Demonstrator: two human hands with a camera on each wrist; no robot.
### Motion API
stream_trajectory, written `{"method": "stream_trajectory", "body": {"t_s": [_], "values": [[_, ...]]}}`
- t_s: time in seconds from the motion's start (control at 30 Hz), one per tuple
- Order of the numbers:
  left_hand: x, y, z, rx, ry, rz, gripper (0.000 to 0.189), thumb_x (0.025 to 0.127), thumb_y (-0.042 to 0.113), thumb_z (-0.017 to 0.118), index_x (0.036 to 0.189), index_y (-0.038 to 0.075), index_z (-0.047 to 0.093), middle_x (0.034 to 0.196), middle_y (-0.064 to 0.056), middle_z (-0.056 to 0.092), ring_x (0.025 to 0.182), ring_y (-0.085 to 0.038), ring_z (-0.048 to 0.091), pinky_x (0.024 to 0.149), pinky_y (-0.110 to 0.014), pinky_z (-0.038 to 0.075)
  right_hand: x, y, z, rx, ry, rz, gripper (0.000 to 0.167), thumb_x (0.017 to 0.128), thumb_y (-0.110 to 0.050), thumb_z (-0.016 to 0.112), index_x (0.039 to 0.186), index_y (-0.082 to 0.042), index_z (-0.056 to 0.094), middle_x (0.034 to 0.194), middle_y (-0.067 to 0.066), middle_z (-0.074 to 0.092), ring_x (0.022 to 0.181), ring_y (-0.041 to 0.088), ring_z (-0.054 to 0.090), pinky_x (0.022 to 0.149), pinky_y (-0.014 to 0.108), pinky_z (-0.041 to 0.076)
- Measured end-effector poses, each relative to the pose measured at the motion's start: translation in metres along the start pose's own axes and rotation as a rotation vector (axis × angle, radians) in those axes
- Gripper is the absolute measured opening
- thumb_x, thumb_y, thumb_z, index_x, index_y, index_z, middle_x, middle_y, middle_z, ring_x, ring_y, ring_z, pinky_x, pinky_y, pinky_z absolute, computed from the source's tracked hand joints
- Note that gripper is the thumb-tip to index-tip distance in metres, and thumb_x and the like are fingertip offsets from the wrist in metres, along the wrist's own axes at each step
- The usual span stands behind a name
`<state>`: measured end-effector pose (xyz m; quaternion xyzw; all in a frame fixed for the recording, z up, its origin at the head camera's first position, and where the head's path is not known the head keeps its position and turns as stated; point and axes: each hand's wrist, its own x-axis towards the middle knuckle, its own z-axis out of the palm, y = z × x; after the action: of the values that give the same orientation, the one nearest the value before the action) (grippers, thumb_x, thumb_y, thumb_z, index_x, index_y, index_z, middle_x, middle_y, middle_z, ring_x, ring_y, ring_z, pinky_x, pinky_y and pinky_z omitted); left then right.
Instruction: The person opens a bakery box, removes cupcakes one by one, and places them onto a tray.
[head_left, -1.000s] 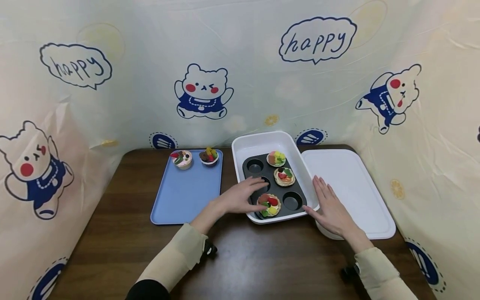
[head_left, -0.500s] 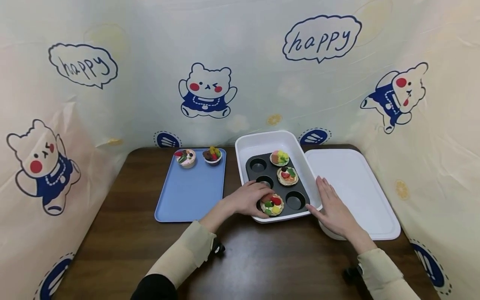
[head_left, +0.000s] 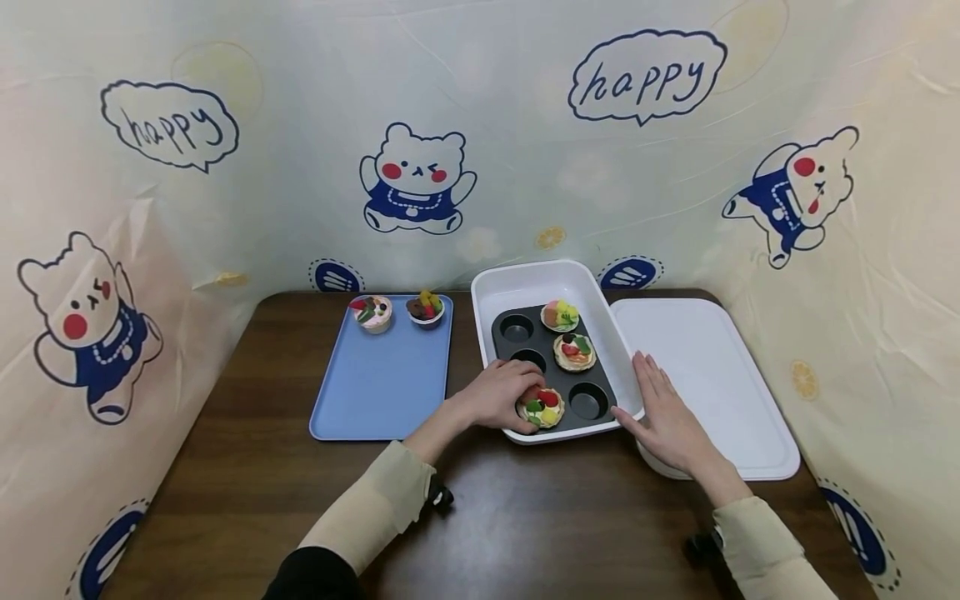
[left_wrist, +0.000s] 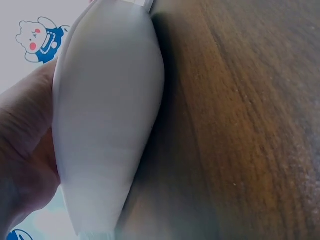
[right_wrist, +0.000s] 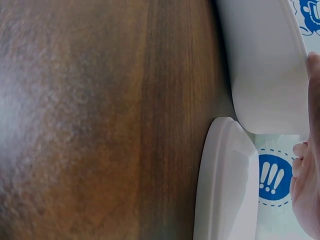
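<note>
The left hand (head_left: 498,396) is holding a fruit tart (head_left: 551,412) by its edge at the white basin (head_left: 521,287)'s near left, probably to spare the topping; the straight-fingered right hand (head_left: 667,425) is touching the basin's near-right corner, probably steadying it. The left wrist view is showing the basin's broad outer wall (left_wrist: 107,100) but missing the tart.

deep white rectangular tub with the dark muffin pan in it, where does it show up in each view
Head: the deep white rectangular tub sits right of centre.
Left wrist: the tub fills left of centre, top to bottom.
Right wrist: the tub is at upper right.
Shared landmark: brown wood-grain table, below, right and left of the tub respectively.
</note>
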<state>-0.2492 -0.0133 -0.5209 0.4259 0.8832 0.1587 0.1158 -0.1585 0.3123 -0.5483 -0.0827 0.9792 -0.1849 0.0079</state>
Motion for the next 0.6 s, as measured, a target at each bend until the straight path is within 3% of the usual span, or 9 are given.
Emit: {"method": "stream_trajectory", "body": {"t_s": [0.17,0.4,0.5,0.6], "values": [[0.0005,-0.0073,0.0053,-0.052,0.059,0.042,0.058,0.087,0.045,0.087,0.131,0.012,0.069,0.153,-0.008,0.065,0.145,-0.025,0.058,0.118,-0.053,0.045,0.0003,-0.0015,-0.0002,0.011,-0.005,0.006,0.106,0.105,-0.056,0.064,0.176,-0.002,0.006,0.183,0.026,0.014,0.170,0.048,0.015,0.136,0.065,0.021],[-0.0007,-0.0031,0.0003,-0.080,0.038,0.023,0.048,0.085,0.039,0.090,0.117,0.011,0.068,0.153,-0.010,0.066,0.146,-0.026,0.058,0.124,-0.053,0.045,-0.0002,-0.0010,0.0004,0.014,-0.004,0.014,0.105,0.106,-0.057,0.063,0.176,-0.003,0.006,0.183,0.026,0.015,0.170,0.049,0.016,0.135,0.067,0.023],[0.0013,-0.0054,-0.0003,-0.057,0.032,0.023,0.045,0.083,0.039,0.090,0.111,0.012,0.066,0.131,-0.007,0.071,0.129,-0.022,0.063,0.122,-0.048,0.047,-0.0004,-0.0006,0.0011,0.014,-0.001,0.012,0.105,0.106,-0.058,0.062,0.176,-0.003,0.006,0.183,0.026,0.015,0.170,0.049,0.016,0.135,0.067,0.022],[0.0025,-0.0084,-0.0013,-0.112,0.043,0.010,0.048,0.081,0.034,0.091,0.113,0.010,0.065,0.105,-0.004,0.067,0.105,-0.021,0.061,0.106,-0.042,0.053,-0.0005,-0.0006,0.0017,0.018,0.008,0.007,0.105,0.105,-0.058,0.062,0.176,-0.003,0.007,0.183,0.025,0.016,0.170,0.048,0.016,0.135,0.066,0.022]]}}
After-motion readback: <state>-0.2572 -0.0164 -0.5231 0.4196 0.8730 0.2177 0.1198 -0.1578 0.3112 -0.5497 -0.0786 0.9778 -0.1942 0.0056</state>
